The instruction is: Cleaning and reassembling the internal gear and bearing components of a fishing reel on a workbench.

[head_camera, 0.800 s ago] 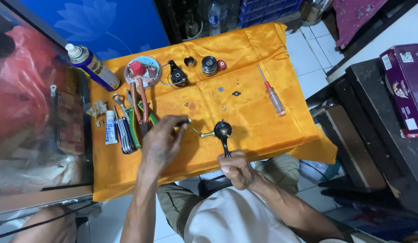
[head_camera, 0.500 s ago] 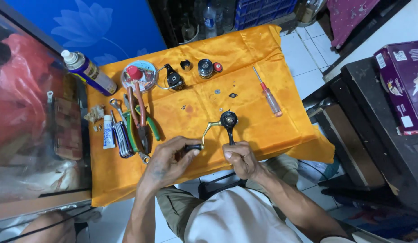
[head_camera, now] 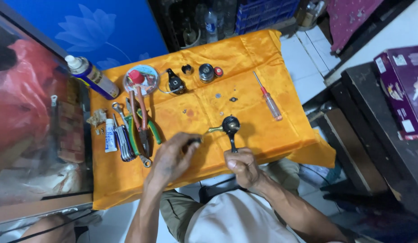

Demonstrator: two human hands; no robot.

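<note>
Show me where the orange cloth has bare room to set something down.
Bare cloth lies right of the screwdriver, along the near edge under the left hand, and between pliers and reel body. The left side by the spray can is crowded.

A small table draped in an orange cloth [head_camera: 263, 54] stands on white floor tiles [head_camera: 308, 58], with a blue flower-printed panel [head_camera: 105, 27] beyond it, dark shelving [head_camera: 380, 117] to its right and a glass-fronted case [head_camera: 33, 135] to its left.
</note>
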